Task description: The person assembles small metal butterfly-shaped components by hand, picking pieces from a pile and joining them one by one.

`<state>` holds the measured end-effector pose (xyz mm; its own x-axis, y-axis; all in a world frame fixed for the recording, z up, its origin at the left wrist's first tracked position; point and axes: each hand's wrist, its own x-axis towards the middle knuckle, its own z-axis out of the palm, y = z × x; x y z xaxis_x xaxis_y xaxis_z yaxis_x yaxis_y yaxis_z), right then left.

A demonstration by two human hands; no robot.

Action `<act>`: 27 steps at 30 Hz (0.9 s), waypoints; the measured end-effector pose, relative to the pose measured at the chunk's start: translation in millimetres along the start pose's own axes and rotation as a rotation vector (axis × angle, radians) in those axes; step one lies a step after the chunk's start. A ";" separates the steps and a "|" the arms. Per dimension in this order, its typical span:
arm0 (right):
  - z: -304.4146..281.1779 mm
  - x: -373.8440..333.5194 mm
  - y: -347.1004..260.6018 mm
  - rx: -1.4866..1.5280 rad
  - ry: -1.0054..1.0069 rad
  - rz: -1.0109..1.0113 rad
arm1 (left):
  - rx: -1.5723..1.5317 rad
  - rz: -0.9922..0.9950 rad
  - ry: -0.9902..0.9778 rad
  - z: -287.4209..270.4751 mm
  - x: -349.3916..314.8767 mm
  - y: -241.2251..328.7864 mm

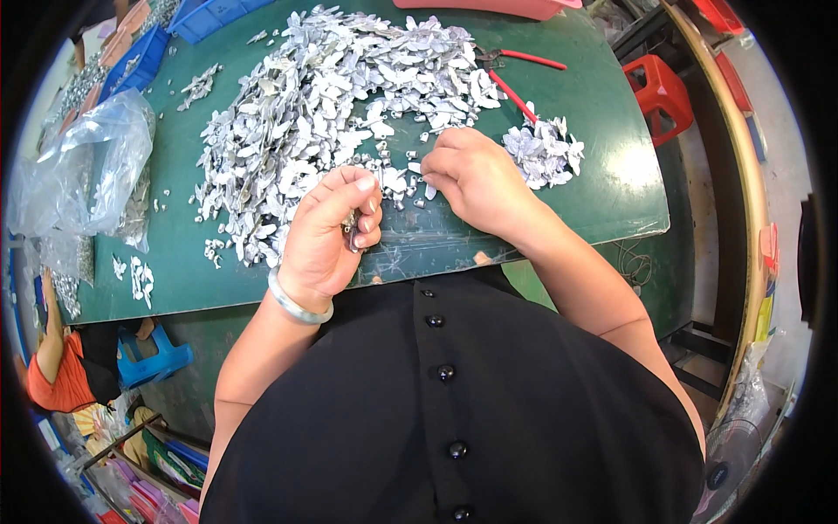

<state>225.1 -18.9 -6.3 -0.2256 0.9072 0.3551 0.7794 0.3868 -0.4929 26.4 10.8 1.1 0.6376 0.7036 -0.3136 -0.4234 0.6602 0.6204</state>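
My left hand (327, 229), with a pale bangle (298, 299) on its wrist, is curled closed around small metal pieces (351, 229), partly hidden by the fingers. To its right, my right hand (476, 179) reaches down to the table with thumb and fingers together at a small silver piece (429, 189); the fingers hide most of it. Between the hands lie several small metal cylinders (384, 159) and flat bits. Beyond them spreads a large heap of flat, silvery, wing-shaped metal parts (305, 109). A smaller pile of such parts (543, 155) lies right of my right hand.
Red-handled pliers (528, 59) lie on the green table (602, 188) behind the small pile. Clear plastic bags (92, 166) and blue bins (135, 63) stand at the left, a pink tray (489, 7) at the back. Another person in orange (59, 371) is at far left; a red stool (661, 98) stands right.
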 end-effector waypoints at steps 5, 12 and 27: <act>-15.1 2.0 -6.1 0.892 -0.146 0.469 | 0.292 0.071 0.112 16.8 -0.3 -1.2; -9.5 -5.4 -5.5 1.631 -0.210 0.572 | 0.354 0.134 0.085 20.8 1.5 -9.5; -16.7 -10.8 -8.4 1.499 -0.140 0.659 | 0.439 0.277 0.160 14.9 0.4 -16.3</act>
<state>230.7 -34.7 7.3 -0.2168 0.9452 -0.2440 -0.4516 -0.3187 -0.8334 43.2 -3.6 1.6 0.4194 0.8898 -0.1800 -0.2316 0.2966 0.9265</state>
